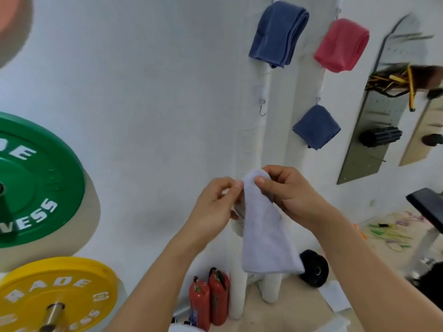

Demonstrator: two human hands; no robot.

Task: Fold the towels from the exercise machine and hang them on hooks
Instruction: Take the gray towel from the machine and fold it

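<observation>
Both my left hand (pixel 215 202) and right hand (pixel 287 190) pinch the folded white towel (pixel 266 231); next, lift to empty hook (pixel 262 109) at twelve o'clock.

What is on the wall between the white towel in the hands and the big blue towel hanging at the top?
In the head view, an empty metal hook on bare white wall, between the white towel and the big blue towel.

Pale lavender-white towel (pixel 266 226). Two dark blue towels (pixel 279 33) (pixel 316 127), one pinkish-red towel (pixel 341 45), on a white wall (pixel 143 92). Green weight plate (pixel 36 180) and yellow weight plate (pixel 52 293), both white-lettered. Two red extinguishers (pixel 208 298).
</observation>
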